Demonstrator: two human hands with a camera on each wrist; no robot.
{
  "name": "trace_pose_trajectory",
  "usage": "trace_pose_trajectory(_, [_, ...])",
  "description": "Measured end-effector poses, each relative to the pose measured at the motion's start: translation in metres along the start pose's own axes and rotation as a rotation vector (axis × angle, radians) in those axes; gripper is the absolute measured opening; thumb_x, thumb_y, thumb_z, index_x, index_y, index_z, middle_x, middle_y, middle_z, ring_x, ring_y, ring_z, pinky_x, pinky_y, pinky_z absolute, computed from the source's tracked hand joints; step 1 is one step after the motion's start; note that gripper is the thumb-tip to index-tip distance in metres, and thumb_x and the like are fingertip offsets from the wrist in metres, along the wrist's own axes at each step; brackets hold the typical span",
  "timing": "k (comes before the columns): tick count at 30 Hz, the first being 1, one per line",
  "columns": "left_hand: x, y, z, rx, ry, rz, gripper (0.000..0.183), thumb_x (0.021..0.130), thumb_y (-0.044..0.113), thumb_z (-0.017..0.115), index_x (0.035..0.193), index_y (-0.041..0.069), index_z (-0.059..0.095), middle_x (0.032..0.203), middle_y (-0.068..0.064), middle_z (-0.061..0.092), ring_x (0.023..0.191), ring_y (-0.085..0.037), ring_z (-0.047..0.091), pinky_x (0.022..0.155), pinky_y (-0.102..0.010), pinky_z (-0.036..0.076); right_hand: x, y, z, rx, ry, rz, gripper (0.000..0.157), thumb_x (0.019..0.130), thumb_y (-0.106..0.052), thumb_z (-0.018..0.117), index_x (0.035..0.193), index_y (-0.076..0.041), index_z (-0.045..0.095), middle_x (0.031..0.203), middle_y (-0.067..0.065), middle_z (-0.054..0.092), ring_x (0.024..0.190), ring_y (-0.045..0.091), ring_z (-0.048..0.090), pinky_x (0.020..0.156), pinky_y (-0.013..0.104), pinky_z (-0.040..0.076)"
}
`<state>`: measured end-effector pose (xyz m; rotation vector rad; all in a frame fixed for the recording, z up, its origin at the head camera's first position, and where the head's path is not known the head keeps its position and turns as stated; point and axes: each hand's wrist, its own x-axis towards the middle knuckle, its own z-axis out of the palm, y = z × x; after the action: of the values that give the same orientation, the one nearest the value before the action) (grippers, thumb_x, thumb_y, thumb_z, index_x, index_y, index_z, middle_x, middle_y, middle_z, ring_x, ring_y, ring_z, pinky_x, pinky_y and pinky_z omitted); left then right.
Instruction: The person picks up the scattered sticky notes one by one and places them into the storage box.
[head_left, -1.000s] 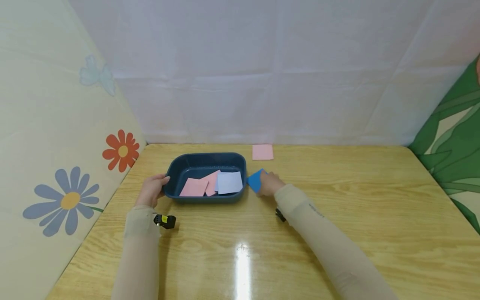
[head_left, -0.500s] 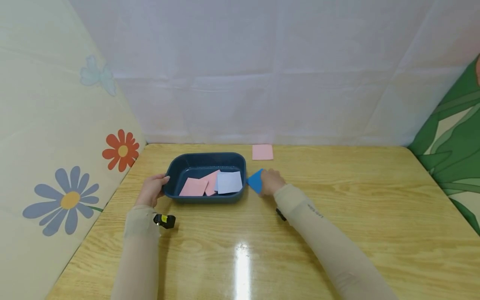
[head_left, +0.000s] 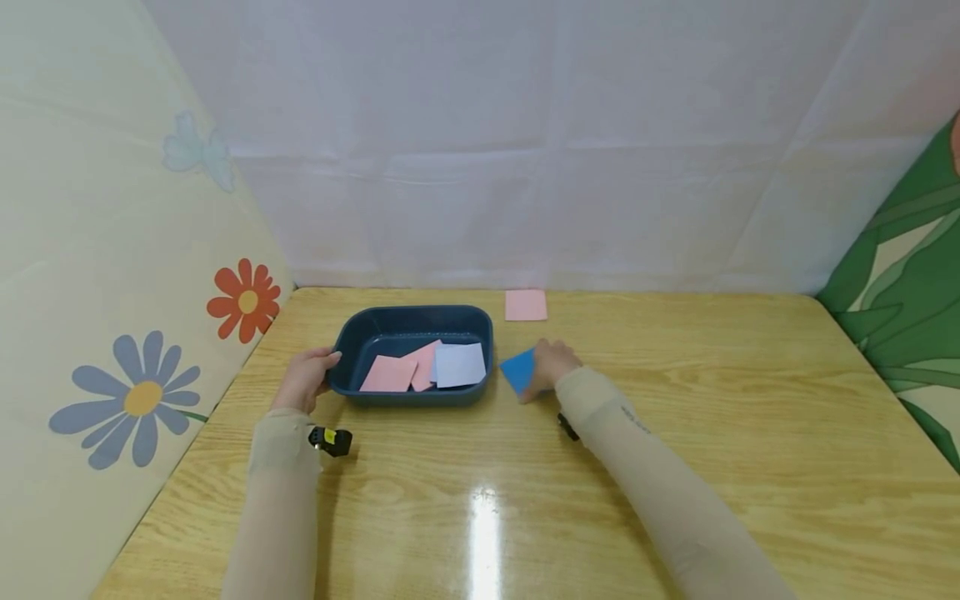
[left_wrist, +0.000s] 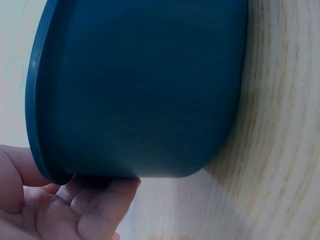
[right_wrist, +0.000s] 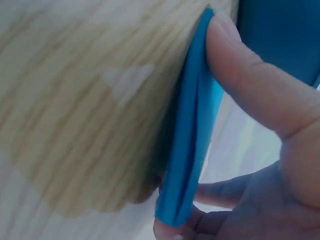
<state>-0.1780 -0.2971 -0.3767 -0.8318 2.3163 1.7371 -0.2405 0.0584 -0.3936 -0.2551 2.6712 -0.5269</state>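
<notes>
A dark blue plastic bin (head_left: pixel 408 400) stands on the table, with pink paper squares (head_left: pixel 387 375) and a pale lilac square (head_left: pixel 461 366) inside. My left hand (head_left: pixel 302 382) grips its left end; in the left wrist view the thumb lies at the rim and the other fingers are against the outer wall (left_wrist: pixel 145 90). Just right of the bin, my right hand (head_left: pixel 551 367) holds a bright blue folded paper square (head_left: pixel 517 371). Seen from the right wrist, thumb and fingers pinch the blue square (right_wrist: pixel 186 135) across opposite ends, its layered edge facing the camera.
Behind the right hand, a pink square (head_left: pixel 526 305) lies near the table's back edge. A white cloth (head_left: pixel 555 167) hangs along the back, with a flowered panel (head_left: pixel 142 400) at left and a green leafy one (head_left: pixel 915 275) at right. Wrist cameras sit on both sleeves.
My right hand has shifted slightly right with the blue square, which has turned a little and now sits apart from the bin's edge. The left hand and bin stay put.
</notes>
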Motion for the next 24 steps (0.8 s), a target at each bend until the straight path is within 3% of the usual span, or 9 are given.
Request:
trace_pose_trajectory(7, [0.000, 0.000, 0.001, -0.010, -0.011, 0.018, 0.049, 0.106, 0.017, 0.039, 0.148, -0.006, 0.030, 0.148, -0.026, 0.035, 0.115, -0.028, 0.049, 0.107, -0.043, 0.038, 0.005, 0.011, 0.002, 0.042, -0.055, -0.004, 0.092, 0.069, -0.032, 0.089, 0.133, 0.013, 0.041, 0.125, 0.026, 0.055, 0.114, 0.038, 0.053, 0.100, 0.044, 0.044])
trace_pose_trajectory(13, [-0.001, 0.001, 0.001, 0.003, -0.007, 0.011, 0.049, 0.106, 0.018, 0.039, 0.148, -0.006, 0.031, 0.148, -0.026, 0.036, 0.114, -0.028, 0.049, 0.107, -0.043, 0.038, 0.008, 0.020, -0.002, 0.151, -0.035, -0.018, 0.072, 0.078, -0.022, 0.083, 0.126, 0.016, 0.045, 0.117, 0.024, 0.057, 0.101, 0.032, 0.054, 0.095, 0.045, 0.047])
trace_pose_trajectory(16, [-0.002, 0.002, 0.001, 0.008, -0.014, 0.009, 0.049, 0.106, 0.018, 0.038, 0.148, -0.006, 0.030, 0.148, -0.026, 0.036, 0.115, -0.029, 0.049, 0.107, -0.043, 0.038, 0.008, 0.024, -0.005, 0.228, 0.004, -0.030, 0.064, 0.082, -0.017, 0.078, 0.124, 0.019, 0.046, 0.117, 0.027, 0.057, 0.100, 0.032, 0.054, 0.094, 0.045, 0.047])
trace_pose_trajectory(20, [-0.002, 0.002, 0.000, 0.005, -0.017, 0.007, 0.050, 0.105, 0.017, 0.040, 0.148, -0.007, 0.031, 0.144, -0.026, 0.040, 0.110, -0.026, 0.053, 0.103, -0.040, 0.043, 0.007, 0.029, -0.009, 0.386, 0.030, -0.011, 0.061, 0.089, -0.011, 0.070, 0.131, 0.020, 0.039, 0.125, 0.033, 0.051, 0.112, 0.040, 0.052, 0.099, 0.048, 0.044])
trace_pose_trajectory(24, [0.000, 0.000, -0.001, -0.001, -0.018, 0.006, 0.050, 0.105, 0.017, 0.041, 0.148, -0.007, 0.030, 0.144, -0.027, 0.040, 0.104, -0.022, 0.056, 0.103, -0.040, 0.043, 0.004, 0.033, -0.013, 0.517, 0.028, 0.015, 0.052, 0.095, -0.009, 0.062, 0.135, 0.016, 0.039, 0.129, 0.031, 0.049, 0.114, 0.039, 0.052, 0.091, 0.043, 0.049])
